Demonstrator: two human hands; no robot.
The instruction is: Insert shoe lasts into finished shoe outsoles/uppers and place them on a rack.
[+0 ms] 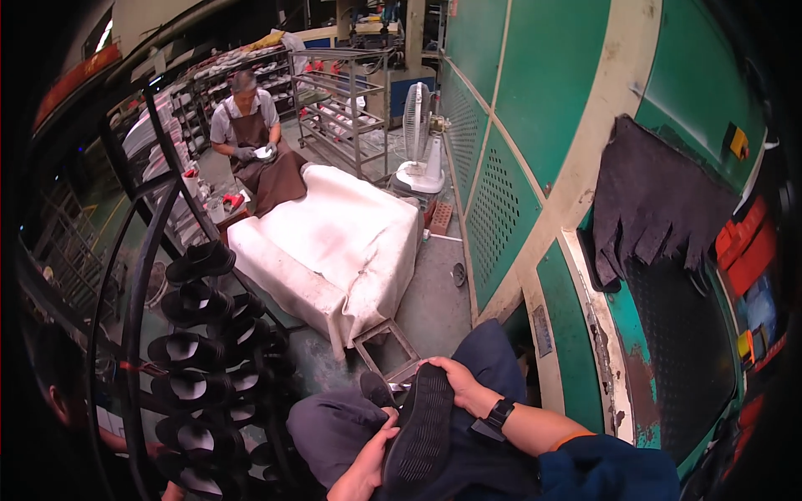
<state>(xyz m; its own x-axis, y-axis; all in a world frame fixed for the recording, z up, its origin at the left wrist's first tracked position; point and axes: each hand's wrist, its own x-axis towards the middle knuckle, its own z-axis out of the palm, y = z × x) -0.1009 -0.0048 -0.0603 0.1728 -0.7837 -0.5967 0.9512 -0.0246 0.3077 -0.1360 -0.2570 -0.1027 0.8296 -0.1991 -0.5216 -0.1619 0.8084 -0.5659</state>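
A black shoe (424, 417) rests over my lap with its ribbed sole turned up. Along its left side, my left hand (373, 448) grips the edge with the fingers wrapped round it. My right hand (461, 386) closes on the toe end at the far right; a dark watch is on that wrist. The shoe's upper is mostly hidden beneath the sole. Just beyond my left hand shows a second dark shoe (376, 387), partly covered by the first.
On my left, a dark metal rack (138, 292) carries several black shoes (194, 346). Ahead stands a white cloth-covered table (334, 234), where a seated person (251, 142) handles something white. A green machine (576, 334) rises at my right, and a white fan (420, 150) stands beyond.
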